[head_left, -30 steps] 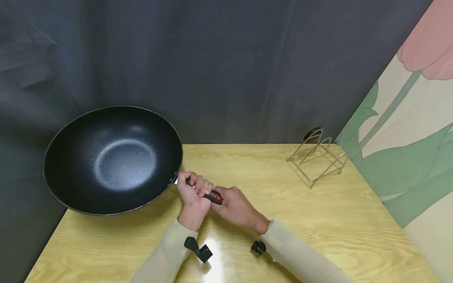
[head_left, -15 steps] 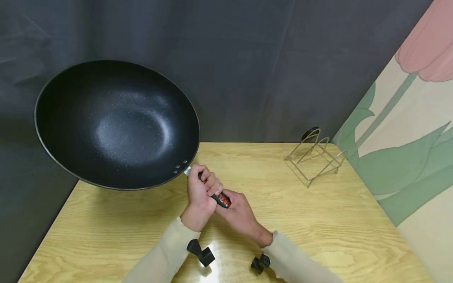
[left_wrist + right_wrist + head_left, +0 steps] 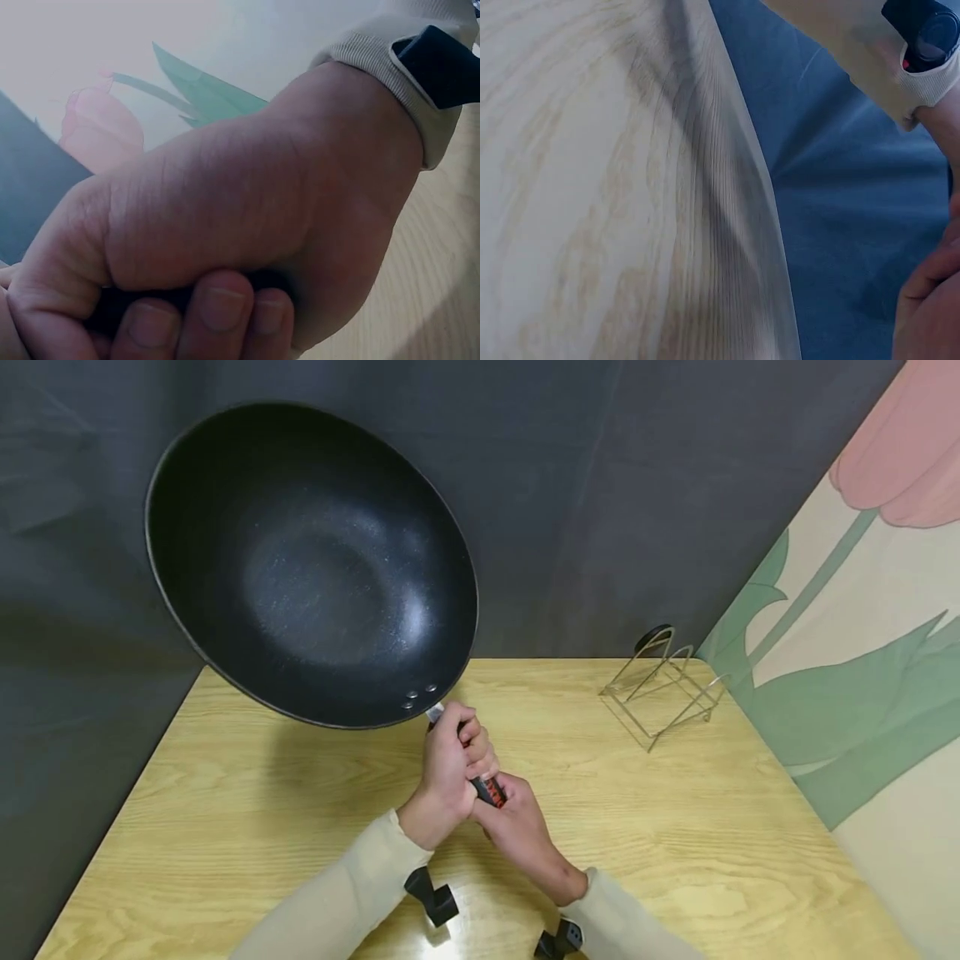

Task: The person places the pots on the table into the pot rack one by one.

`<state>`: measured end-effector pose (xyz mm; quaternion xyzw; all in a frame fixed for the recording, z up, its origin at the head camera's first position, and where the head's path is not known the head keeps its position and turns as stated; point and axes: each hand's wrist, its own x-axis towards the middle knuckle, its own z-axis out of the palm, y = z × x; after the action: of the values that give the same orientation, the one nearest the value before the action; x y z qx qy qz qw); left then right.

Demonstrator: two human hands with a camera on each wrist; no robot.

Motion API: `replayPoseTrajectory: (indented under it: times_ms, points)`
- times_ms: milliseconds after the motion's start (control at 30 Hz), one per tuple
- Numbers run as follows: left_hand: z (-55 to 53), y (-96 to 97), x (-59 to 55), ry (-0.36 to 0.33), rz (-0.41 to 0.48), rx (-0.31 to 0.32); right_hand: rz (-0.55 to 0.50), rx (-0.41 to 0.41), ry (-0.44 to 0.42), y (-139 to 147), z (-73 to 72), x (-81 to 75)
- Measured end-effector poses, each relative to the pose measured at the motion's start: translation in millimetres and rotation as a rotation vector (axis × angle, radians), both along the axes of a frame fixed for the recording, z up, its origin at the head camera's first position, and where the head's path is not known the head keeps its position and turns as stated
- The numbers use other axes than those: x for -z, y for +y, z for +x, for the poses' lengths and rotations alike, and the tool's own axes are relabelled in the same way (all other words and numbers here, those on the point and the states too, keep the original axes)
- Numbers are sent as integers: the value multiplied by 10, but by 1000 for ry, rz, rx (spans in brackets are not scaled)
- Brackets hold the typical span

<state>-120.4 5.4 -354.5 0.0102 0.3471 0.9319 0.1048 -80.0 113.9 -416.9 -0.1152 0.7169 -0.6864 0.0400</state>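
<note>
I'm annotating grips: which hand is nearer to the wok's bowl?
Left. The left hand grips the handle close to the wok's bowl; the right hand holds the handle's far end, farther from the bowl.

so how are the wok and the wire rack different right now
The wok has a solid black bowl; the wire rack is an open metal frame. The wok looks much larger than the wire rack. The left hand and right hand hold the wok tilted, off the table, while the wire rack stands on it. Both have curved parts.
</note>
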Motion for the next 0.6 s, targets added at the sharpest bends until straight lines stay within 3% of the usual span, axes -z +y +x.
replayPoseTrajectory:
  times_ms: [200,367,600]
  points:
    - [-7,57,-41,33,-55,56,-102,37,12,-16,42,13]
    - [-42,130,-64,75,-143,105,-262,57,1,-57,34,55]
    - [-132,266,-108,101,-316,157,-475,-5,61,-85,-27,139]
